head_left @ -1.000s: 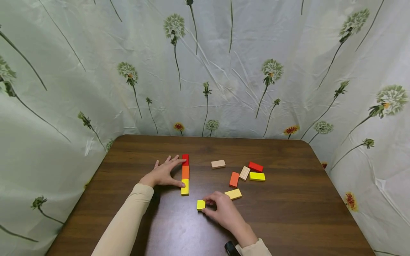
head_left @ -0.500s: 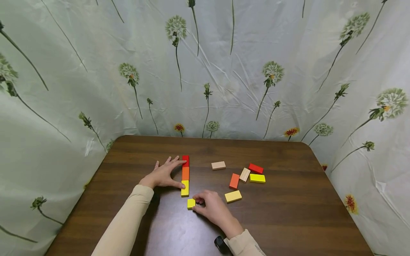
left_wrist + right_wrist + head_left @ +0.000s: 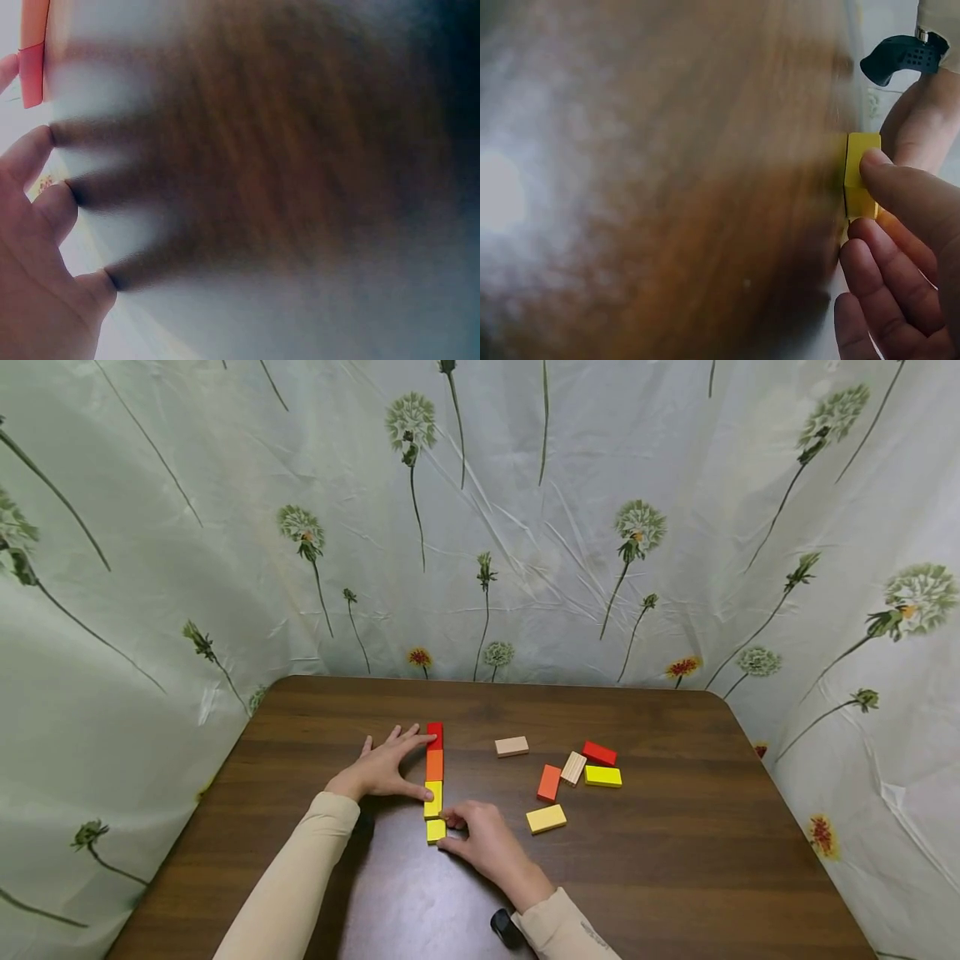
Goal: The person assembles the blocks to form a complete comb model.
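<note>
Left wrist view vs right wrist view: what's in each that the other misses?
Left wrist only: the red block and part of the orange block at the upper left.

Right wrist only: the right hand, at least one yellow block at its thumb, and a dark device at the other wrist.

Both: part of the left hand and the blurred brown tabletop.

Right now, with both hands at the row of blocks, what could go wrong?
The right hand holds the nearest yellow block seemingly slightly right of the yellow block ahead, so it may end up crooked. The left hand touches that second block and the far-end red block, but no finger visibly touches the orange block between them; a push could shift it sideways.
</note>
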A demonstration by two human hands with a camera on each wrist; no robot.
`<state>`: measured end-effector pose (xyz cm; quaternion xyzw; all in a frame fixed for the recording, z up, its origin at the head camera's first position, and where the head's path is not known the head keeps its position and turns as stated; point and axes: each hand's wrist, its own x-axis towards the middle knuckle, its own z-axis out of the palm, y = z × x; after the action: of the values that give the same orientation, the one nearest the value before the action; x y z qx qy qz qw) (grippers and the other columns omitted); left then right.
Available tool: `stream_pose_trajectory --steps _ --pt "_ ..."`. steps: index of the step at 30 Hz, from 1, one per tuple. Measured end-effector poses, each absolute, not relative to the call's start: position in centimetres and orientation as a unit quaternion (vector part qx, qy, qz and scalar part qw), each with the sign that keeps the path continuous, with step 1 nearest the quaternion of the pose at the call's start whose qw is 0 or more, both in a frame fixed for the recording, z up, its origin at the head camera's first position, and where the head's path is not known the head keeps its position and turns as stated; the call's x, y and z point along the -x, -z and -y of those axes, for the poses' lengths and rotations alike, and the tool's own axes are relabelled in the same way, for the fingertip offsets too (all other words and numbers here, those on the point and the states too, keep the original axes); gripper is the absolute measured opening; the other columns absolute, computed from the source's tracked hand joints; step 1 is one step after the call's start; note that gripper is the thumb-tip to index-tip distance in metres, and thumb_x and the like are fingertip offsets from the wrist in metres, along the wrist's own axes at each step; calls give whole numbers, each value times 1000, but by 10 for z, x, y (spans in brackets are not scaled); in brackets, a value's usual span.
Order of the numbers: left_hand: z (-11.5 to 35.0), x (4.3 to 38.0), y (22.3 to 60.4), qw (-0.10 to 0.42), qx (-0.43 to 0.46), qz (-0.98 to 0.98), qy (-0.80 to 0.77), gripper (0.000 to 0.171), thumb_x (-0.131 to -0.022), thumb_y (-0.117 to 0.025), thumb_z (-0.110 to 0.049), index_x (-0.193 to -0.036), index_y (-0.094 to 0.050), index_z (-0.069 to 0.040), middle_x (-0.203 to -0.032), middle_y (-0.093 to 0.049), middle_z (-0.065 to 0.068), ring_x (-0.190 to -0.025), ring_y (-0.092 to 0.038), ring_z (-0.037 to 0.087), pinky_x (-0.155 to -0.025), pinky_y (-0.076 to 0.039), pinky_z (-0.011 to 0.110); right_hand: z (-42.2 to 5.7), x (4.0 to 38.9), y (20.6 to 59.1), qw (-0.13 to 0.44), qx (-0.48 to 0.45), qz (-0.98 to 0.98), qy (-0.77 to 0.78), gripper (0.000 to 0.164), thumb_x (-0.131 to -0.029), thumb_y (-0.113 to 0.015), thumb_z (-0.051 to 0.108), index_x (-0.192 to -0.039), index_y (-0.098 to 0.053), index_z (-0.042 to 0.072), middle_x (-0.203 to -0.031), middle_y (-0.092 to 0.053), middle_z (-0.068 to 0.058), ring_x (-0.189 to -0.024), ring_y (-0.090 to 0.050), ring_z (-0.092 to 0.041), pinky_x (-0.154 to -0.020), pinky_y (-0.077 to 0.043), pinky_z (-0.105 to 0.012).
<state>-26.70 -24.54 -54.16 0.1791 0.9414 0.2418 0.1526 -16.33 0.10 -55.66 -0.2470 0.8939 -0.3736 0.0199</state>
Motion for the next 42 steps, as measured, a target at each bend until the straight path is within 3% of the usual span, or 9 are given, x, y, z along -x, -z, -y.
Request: stream_pose_trajectory --steps 6,24,32,42 --pt "244 267 542 154 -182 -940 -243 111 -76 -89 -67 -167 -40 -27 -181 -18 16 -166 -9 50 -120 2 87 1 167 555 7 247 -892 380 28 -84 -93 12 -108 -80 5 -91 -76 -1 -83 -68 -6 -78 -59 -21" --pt "248 268 544 151 -187 -939 -247 111 -76 -90 -67 -167 -40 -27 -180 -19 17 -166 -9 51 -119 2 88 7 169 547 19 263 -917 300 44 -86 -93 22 -127 -81 11 -99 -78 -1 -84 -67 -2 -76 -58 -18" --pt "248 268 545 147 -182 -940 -250 98 -84 -81 -69 -166 -41 -30 -181 -20 15 -166 -12 50 -120 4 87 7 170 547 27 260 -916 305 42 -87 -92 21 -127 -81 11 -102 -79 -1 -87 -70 -2 -78 -59 -19" --pt "248 267 545 152 -186 -939 -248 110 -76 -88 -68 -167 -41 -28 -181 -18 16 -166 -8 51 -120 3 88 5 172 549 18 259 -911 320 40 -86 -93 21 -123 -83 11 -96 -78 1 -84 -68 -1 -76 -58 -18"
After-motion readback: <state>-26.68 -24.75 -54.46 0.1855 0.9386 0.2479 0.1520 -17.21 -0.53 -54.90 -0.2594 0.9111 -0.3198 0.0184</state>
